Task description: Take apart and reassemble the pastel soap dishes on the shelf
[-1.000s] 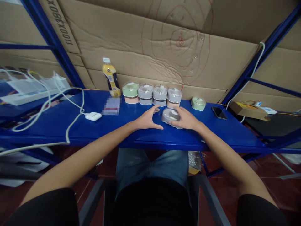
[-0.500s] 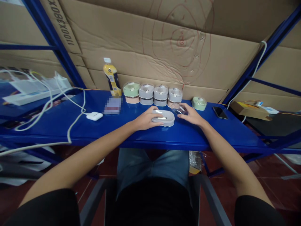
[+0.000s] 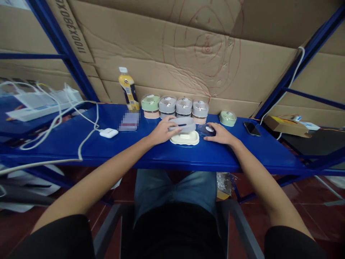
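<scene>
My left hand grips a grey oval box body by its left end, fingers reaching inside it. The body is raised and tilted just above a cream oval base with a wavy edge, which rests on the blue table. To the right, my right hand has its fingers and thumb around the edge of a clear lid with a round white sticker, low at the tabletop. Behind the hands stands a row of stacked lidded oval boxes in green, grey and pink.
One green lidded box and a phone lie on the right. To the left are a yellow drink bottle, a blurred-out packet, a white earphone case and white cables. Cardboard walls the back of the table.
My left hand has lifted the grey box body up and back off the cream base, which now shows. My right hand has brought the clear lid down to the tabletop.
</scene>
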Motion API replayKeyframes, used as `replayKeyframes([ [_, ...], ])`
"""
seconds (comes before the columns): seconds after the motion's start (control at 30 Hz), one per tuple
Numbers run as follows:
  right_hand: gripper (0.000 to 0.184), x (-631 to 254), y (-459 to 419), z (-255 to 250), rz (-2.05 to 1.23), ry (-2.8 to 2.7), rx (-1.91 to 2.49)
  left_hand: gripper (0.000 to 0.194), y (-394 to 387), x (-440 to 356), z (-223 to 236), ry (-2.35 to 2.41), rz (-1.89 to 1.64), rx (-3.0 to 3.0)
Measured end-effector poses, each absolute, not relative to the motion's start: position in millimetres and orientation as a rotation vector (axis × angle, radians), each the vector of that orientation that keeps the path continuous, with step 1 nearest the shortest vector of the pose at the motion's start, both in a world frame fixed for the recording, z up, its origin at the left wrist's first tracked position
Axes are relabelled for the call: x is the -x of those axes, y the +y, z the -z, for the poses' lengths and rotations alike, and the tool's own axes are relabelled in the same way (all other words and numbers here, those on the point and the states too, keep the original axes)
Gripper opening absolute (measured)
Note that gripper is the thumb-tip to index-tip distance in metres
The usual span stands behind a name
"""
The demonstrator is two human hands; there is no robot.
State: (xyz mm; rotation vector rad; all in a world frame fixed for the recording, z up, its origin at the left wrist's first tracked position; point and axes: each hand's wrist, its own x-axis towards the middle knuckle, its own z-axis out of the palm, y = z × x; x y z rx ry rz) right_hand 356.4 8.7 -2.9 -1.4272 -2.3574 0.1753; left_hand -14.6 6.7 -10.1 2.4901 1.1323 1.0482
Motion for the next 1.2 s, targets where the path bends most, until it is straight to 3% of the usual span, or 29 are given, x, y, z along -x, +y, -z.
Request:
replayKeyframes([
  [0.2, 0.085, -368.3, 12.7, 2.7, -0.235, -2.372, 1.396, 0.050, 38.0, 55.5, 13.5, 1.416, -1.005, -2.426],
  [0.43, 0.097, -365.8, 11.7, 2.1, -0.216, -2.311, 1.497, 0.063, 45.4, 62.7, 21.3, 1.442, -0.914, -2.416],
  [0.67, 0.087, -361.7, 3.5, -6.7, -0.287, -2.133, 1.447, 0.053, 18.2, 41.5, 4.6, 1.216, -1.128, -2.411],
  [0.87, 0.085, -339.7, -13.8, -24.2, -0.448, -2.052, 1.076, 0.089, -4.4, 7.0, 5.2, 1.056, -0.996, -2.406],
  [1.2, 0.085, -263.7, 1.0, -32.3, -0.348, -2.445, 0.866, 0.128, 0.5, -2.6, 19.6, 1.007, -0.993, -2.335],
])
